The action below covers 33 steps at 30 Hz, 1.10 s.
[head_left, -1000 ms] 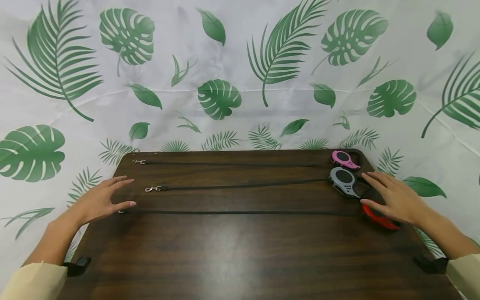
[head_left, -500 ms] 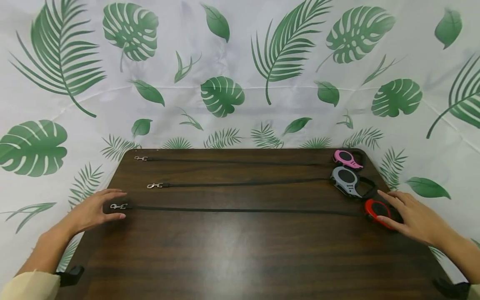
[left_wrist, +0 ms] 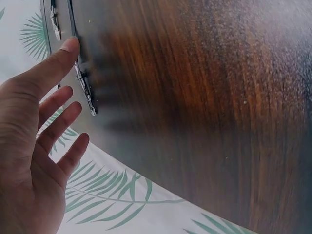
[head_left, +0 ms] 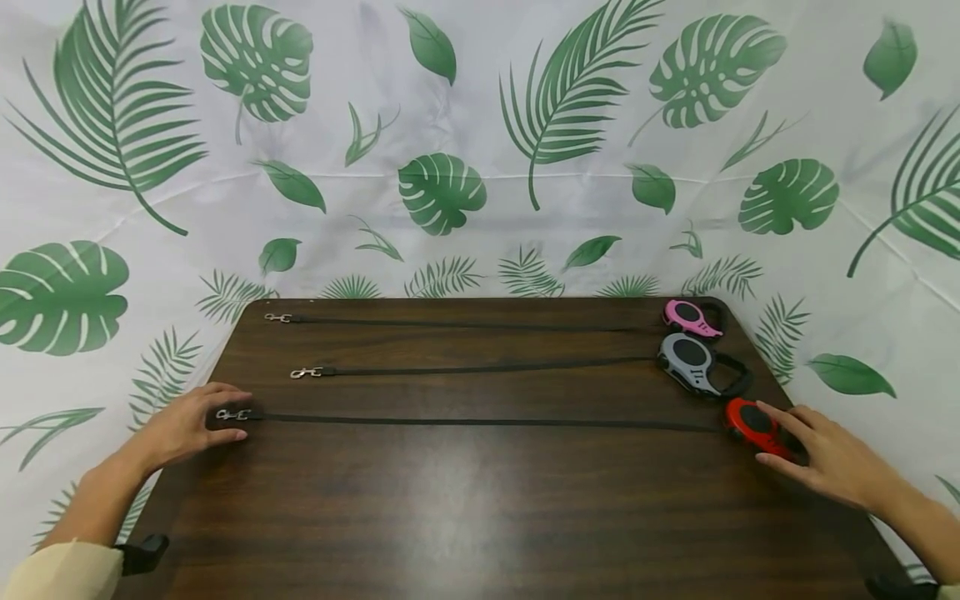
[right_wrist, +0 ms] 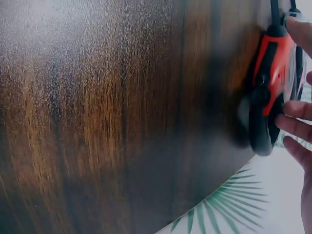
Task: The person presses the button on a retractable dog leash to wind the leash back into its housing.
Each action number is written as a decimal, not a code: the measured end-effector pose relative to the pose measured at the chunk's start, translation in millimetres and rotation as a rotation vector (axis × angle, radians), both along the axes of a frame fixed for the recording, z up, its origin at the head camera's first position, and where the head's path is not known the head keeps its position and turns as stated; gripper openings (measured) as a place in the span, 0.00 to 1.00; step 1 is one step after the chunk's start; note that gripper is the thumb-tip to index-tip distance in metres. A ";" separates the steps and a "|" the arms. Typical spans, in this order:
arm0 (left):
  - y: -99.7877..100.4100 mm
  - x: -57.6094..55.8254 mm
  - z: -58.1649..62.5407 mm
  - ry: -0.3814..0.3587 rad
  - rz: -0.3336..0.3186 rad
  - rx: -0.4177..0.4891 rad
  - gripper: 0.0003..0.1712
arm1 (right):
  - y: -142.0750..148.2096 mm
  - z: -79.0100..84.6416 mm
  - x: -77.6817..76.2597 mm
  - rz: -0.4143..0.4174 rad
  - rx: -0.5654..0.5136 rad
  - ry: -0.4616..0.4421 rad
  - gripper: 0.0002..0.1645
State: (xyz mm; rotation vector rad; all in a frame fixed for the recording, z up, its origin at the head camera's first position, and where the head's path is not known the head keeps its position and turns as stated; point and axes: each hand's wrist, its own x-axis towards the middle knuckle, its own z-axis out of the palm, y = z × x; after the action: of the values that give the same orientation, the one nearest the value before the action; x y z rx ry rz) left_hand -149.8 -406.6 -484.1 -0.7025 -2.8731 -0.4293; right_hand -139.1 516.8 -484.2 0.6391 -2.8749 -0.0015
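On dark brown wood-grain desk, right side: red-and-black plastic leash case, with thin black strap stretched left to silver metal snap clip. At clip: left hand, thumb and fingers spread on either side, pinching nothing. At case: right hand, thumb and fingers spread about its right end; cannot tell whether touching. For a sound hold, best to pinch clip squarely at strap end and cup case fully, without twisting strap.
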 end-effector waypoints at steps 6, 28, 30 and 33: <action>-1.4 -0.3 -6.3 0.055 -0.026 0.005 0.31 | 2.6 -8.1 0.2 0.040 -0.068 0.019 0.54; -0.4 -8.4 -18.4 0.157 -0.067 0.083 0.16 | 13.0 -20.4 -7.4 0.131 -0.152 0.136 0.54; -1.0 -9.2 -18.8 0.169 -0.078 0.092 0.16 | 13.2 -19.8 -7.6 0.130 -0.153 0.138 0.53; -0.9 -10.6 -18.4 0.183 -0.091 0.098 0.16 | 13.7 -19.6 -7.7 0.128 -0.151 0.133 0.52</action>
State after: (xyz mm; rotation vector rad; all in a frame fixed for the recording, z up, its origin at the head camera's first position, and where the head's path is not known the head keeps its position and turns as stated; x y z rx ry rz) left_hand -160.4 -407.5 -502.4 -0.8126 -2.6380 -0.4872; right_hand -146.9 530.5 -503.8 0.7607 -2.6707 0.1832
